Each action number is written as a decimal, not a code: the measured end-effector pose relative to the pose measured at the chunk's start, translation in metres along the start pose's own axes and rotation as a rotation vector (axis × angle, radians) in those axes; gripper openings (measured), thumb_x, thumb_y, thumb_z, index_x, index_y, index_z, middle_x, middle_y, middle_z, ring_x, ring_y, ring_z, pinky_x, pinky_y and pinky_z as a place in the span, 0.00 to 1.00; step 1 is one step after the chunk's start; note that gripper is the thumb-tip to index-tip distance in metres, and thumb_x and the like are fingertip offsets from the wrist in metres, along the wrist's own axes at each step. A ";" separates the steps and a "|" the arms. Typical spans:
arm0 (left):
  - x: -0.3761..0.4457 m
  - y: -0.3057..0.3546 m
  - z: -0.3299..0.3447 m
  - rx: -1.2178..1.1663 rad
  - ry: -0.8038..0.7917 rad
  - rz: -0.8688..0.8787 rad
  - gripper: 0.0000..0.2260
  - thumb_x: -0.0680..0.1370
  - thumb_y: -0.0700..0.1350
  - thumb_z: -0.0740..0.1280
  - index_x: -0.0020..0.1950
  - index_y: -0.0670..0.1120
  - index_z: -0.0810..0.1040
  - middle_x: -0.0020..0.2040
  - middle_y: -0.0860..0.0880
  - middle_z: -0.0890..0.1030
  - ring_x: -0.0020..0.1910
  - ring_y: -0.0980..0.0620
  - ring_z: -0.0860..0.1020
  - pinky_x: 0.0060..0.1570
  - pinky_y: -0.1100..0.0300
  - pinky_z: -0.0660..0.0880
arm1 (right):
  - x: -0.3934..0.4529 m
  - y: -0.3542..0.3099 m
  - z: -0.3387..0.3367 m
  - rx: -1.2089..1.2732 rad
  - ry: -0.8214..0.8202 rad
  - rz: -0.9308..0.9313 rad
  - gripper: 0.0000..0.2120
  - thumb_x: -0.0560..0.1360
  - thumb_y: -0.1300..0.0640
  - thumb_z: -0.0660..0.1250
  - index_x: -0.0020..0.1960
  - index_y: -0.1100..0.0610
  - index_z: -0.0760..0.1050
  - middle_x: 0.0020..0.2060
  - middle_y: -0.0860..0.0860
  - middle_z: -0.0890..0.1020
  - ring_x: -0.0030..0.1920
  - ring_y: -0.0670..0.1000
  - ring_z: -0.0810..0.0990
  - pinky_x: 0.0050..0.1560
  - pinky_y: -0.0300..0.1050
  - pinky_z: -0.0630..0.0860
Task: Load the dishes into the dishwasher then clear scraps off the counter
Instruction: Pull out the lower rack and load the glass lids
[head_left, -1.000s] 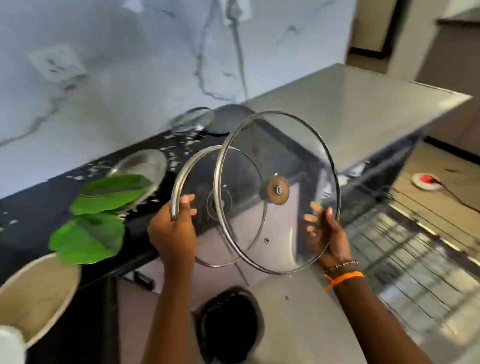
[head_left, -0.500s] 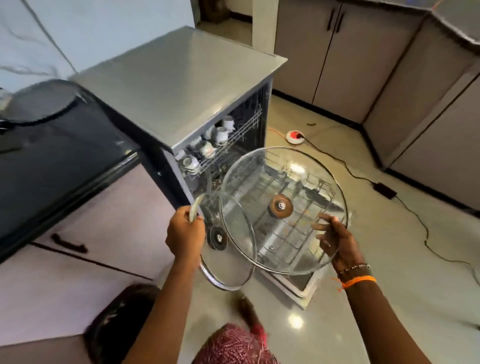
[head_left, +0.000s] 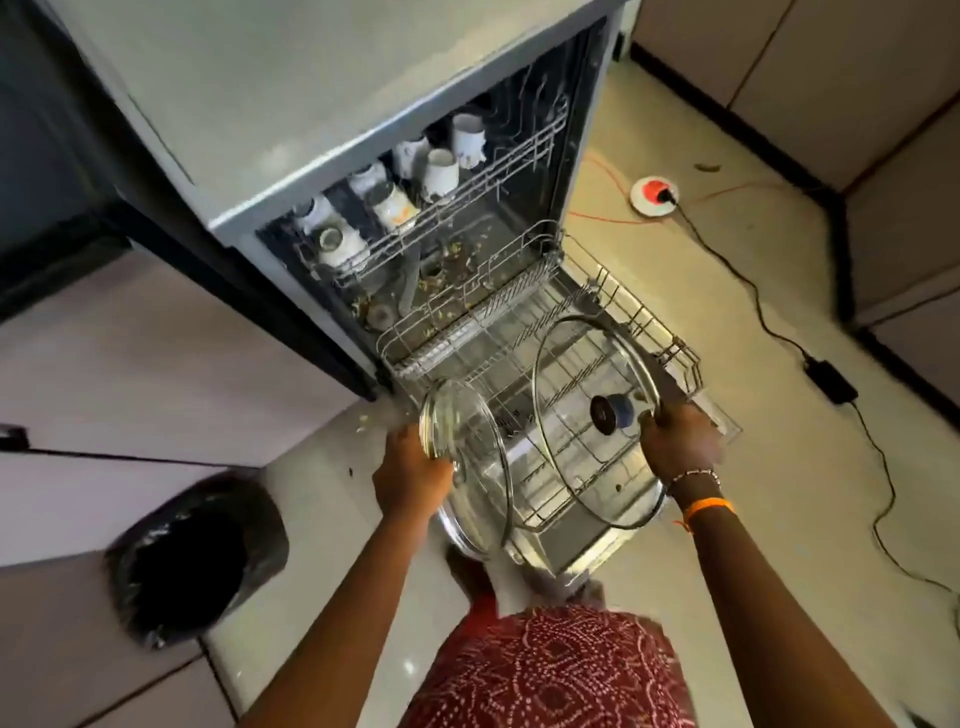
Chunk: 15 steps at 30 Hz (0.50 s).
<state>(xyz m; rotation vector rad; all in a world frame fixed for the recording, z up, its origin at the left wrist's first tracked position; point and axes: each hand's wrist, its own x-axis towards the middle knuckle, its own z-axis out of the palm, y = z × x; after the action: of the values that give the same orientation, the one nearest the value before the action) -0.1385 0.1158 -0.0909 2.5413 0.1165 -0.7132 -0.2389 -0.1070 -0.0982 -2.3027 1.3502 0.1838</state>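
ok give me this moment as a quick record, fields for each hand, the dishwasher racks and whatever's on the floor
left hand: left hand grips the rim of the smaller glass lid, held on edge
right hand: right hand grips the rim of the larger glass lid, over the lower rack
lower rack: lower rack pulled out, no dishes in it
upper rack: upper rack holds several mugs
floor: black-lined bin at left, round power socket with cable beyond the dishwasher

Lower rack (head_left: 524, 332): pulled out, wires bare, open from above
Upper rack (head_left: 441, 218): cups (head_left: 440, 175) fill its left and middle; right end bare
Floor left: bin (head_left: 195, 558) near the open door
Floor right: cable (head_left: 748, 280) trails across
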 end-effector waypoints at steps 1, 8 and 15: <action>0.004 0.002 0.009 -0.007 0.004 -0.041 0.17 0.73 0.38 0.64 0.62 0.42 0.73 0.62 0.43 0.74 0.58 0.40 0.75 0.54 0.52 0.70 | 0.011 0.000 0.004 -0.062 -0.007 -0.054 0.13 0.76 0.54 0.62 0.50 0.63 0.77 0.48 0.65 0.80 0.51 0.65 0.78 0.46 0.50 0.73; 0.022 0.026 0.079 -0.201 0.149 -0.308 0.12 0.70 0.39 0.66 0.53 0.44 0.76 0.55 0.44 0.77 0.52 0.41 0.77 0.46 0.59 0.66 | 0.074 0.026 0.046 -0.144 0.013 -0.346 0.10 0.74 0.61 0.63 0.54 0.63 0.75 0.46 0.65 0.80 0.46 0.67 0.79 0.41 0.53 0.73; 0.031 0.036 0.155 -0.280 0.218 -0.311 0.18 0.71 0.39 0.67 0.60 0.48 0.74 0.56 0.45 0.74 0.54 0.43 0.75 0.53 0.55 0.71 | 0.122 0.057 0.084 -0.088 0.144 -0.589 0.12 0.70 0.63 0.62 0.52 0.66 0.77 0.36 0.66 0.81 0.35 0.66 0.80 0.34 0.52 0.75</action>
<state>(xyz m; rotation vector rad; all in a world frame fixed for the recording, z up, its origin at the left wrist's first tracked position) -0.1762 0.0082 -0.2061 2.3432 0.6511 -0.4871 -0.2153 -0.1888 -0.2324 -2.7175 0.6788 -0.1174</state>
